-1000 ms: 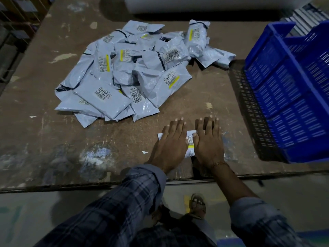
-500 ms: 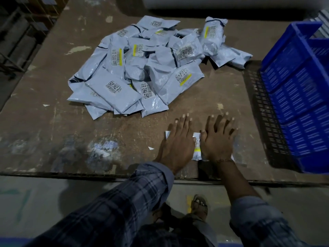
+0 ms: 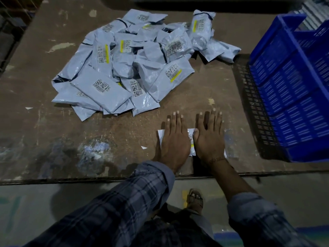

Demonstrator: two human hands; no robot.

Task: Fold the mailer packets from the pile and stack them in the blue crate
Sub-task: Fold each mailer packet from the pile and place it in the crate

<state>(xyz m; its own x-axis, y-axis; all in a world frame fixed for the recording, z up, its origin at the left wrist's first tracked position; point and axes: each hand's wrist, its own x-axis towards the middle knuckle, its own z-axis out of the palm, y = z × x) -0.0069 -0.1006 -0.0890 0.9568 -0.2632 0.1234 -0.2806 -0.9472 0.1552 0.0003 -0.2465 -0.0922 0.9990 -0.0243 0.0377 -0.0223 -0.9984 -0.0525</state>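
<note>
Mailer packet [image 3: 190, 139] lies flat on the brown surface [image 3: 53, 139], close to its near edge, with both hands laid on it side by side. Left hand [image 3: 175, 139] and right hand [image 3: 209, 138] press down with straight fingers — palms flat, nothing gripped. Only a strip of the packet, apparently bearing a label, shows between them. The pile [image 3: 135, 63] of grey packets sits farther back to the left — well apart. The blue crate [image 3: 293, 90] stands at the right; its inside is mostly out of view.
</note>
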